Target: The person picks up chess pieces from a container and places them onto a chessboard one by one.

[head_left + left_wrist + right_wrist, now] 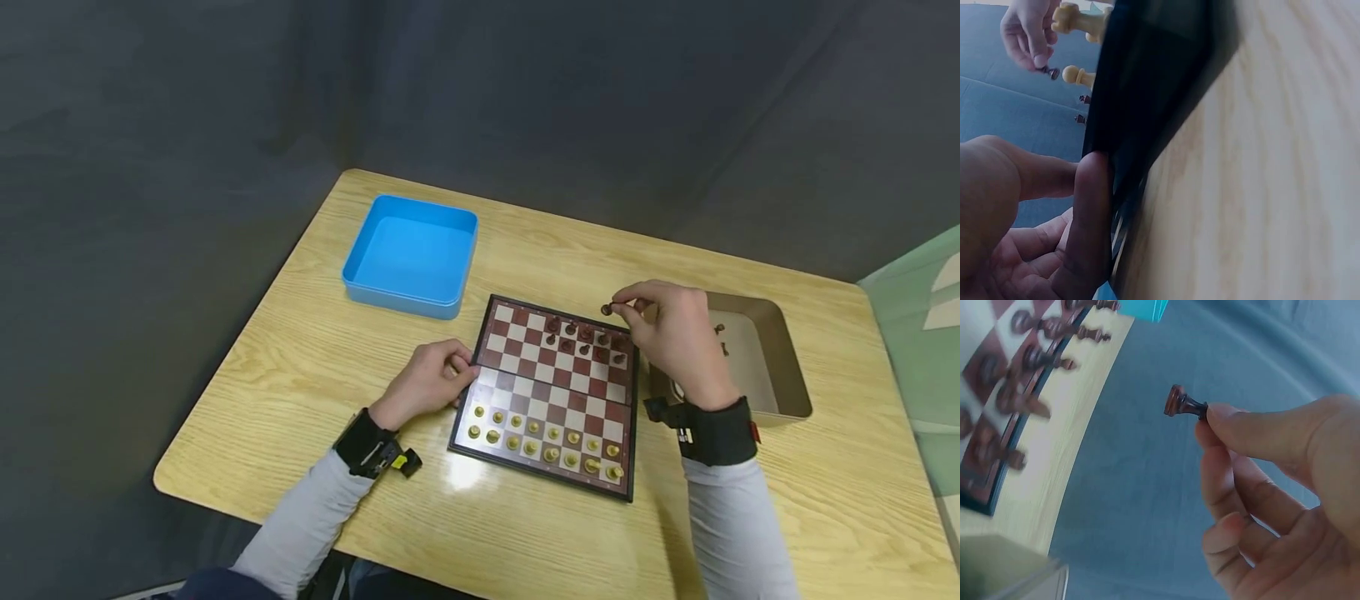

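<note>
A magnetic-style folding chessboard point(542, 388) lies on the table. My left hand point(429, 380) pinches its left edge between thumb and fingers, and the left wrist view shows the fingertips point(1092, 172) at the dark rim. Beyond the board's far right corner, my right hand point(675, 337) holds up a dark brown chess piece point(1184, 403) by its top, base pointing outward; the fingers hide its head. Yellow pieces point(551, 455) fill the two near rows. Several dark pieces point(585, 333) stand in the two far rows, towards the right.
Right of the board stands a brown-grey box point(783, 358) with a few dark pieces point(720, 328) inside, partly behind my right hand. A blue tray point(401, 302) sits at the back left. Dark curtain point(525, 100) hangs behind the wooden table point(285, 375).
</note>
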Tool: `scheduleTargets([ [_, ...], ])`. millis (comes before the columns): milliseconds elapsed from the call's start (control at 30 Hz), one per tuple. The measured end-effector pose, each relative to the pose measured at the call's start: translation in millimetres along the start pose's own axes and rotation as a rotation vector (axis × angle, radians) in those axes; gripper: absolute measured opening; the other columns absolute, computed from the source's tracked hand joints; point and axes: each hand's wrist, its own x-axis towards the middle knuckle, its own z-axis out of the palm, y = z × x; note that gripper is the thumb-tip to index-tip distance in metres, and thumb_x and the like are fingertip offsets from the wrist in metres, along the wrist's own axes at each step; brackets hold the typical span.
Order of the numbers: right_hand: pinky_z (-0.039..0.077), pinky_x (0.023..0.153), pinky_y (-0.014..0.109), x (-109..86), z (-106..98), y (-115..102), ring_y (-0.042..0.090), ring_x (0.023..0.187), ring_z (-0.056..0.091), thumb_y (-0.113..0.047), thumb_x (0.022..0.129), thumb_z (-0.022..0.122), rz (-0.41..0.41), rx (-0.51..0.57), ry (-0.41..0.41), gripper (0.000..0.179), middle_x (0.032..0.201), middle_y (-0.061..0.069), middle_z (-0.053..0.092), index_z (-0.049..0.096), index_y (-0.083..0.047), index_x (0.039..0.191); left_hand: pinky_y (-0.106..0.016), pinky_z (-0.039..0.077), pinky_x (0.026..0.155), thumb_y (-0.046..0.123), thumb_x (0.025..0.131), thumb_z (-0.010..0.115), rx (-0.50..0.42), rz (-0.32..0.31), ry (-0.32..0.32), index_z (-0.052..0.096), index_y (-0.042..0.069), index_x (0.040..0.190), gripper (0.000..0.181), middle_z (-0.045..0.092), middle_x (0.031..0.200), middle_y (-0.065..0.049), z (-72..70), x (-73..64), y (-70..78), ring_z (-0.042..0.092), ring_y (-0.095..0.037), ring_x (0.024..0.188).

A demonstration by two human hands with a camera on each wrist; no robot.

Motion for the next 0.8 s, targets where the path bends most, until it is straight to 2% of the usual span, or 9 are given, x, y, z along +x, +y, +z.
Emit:
scheduleTargets([
  [267,0.027,0.036,0.026,9.2,6,-8,0.007,0.038,0.034,-0.017,0.079,0.063,-0.046,0.022,-0.06,0.011,0.082,-0.007,0.061,0.066,-0.017,0.089,-0.03,0.047,0.042,0.028,0.083,0.058,-0.002,0.024,-0.021,0.054,0.017,0.09,0.014,0.06,0.074,0.003,13.0,5.9,7.5,0.057,-0.012,0.045],
  [367,0.027,0.036,0.026,11.9,9,-10,0.009,0.033,0.029,-0.018,0.079,0.063,-0.053,0.022,-0.077,0.011,0.083,-0.006,0.062,0.066,-0.018,0.09,-0.029,0.047,0.043,0.029,0.083,0.058,0.002,0.034,-0.024,0.054,0.017,0.089,0.014,0.06,0.074,0.003,15.1,7.9,10.0,0.057,-0.011,0.045],
  [600,0.033,0.039,0.025,18.0,24,-10,0.004,0.049,0.042,-0.016,0.078,0.064,-0.061,0.045,-0.137,0.011,0.086,-0.007,0.061,0.067,-0.018,0.088,-0.028,0.047,0.042,0.027,0.082,0.058,0.002,0.045,-0.032,0.053,0.016,0.088,0.013,0.06,0.073,0.003,16.9,9.4,12.3,0.057,-0.011,0.044],
  [800,0.036,0.041,0.026,18.8,37,-8,0.005,0.054,0.046,-0.015,0.077,0.065,-0.05,0.074,-0.178,0.01,0.085,-0.006,0.061,0.067,-0.018,0.086,-0.028,0.047,0.042,0.026,0.082,0.059,-0.001,0.039,-0.028,0.054,0.016,0.089,0.014,0.06,0.073,0.004,17.2,8.4,14.4,0.057,-0.011,0.045],
])
